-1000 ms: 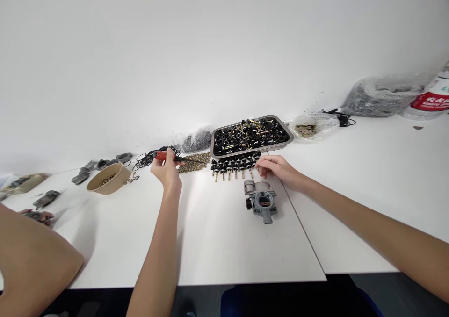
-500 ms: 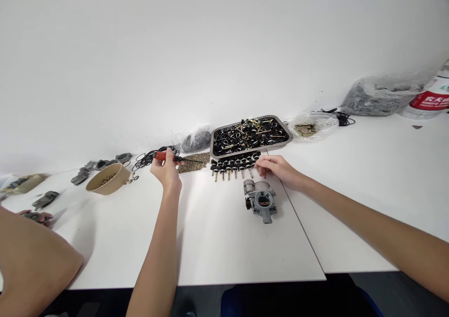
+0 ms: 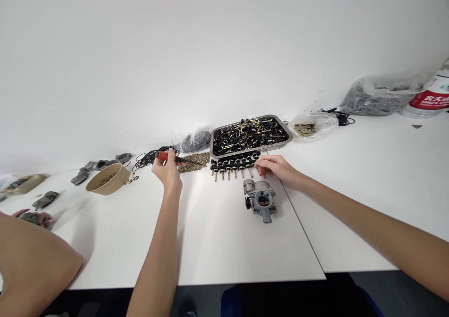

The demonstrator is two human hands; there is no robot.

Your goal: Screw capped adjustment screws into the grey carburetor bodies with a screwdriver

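In the head view, a steel tray (image 3: 251,136) at the back of the white counter (image 3: 224,242) is heaped with black rings and brass-stemmed parts. To its left lies a small clear bag (image 3: 196,140) of dark bits, and to its right another clear bag (image 3: 311,126) with brassy pieces inside. A tan paper bowl (image 3: 108,178) on the left holds small brass parts. A large plastic bag (image 3: 382,95) of grey pieces sits far right, beside a bottle (image 3: 430,99) with a red label.

The left hand (image 3: 169,172) has its fingers clamped on a red-handled screwdriver (image 3: 171,157), whose tip points right over a heap of brass screws (image 3: 193,162). The right hand (image 3: 277,167) rests with fingertips drawn together at the right end of a row of black-capped pins (image 3: 233,165); whether they pinch one I cannot tell. A grey carburetor (image 3: 261,200) lies on the counter just in front of that row, near the right hand but apart from it.

At the left edge another person's arm (image 3: 35,261) fills the corner, with fingers (image 3: 33,216) on a grey part.

Compared with half a second earlier, both hands and the carburetor sit almost unchanged; the other person's fingers have shifted slightly.
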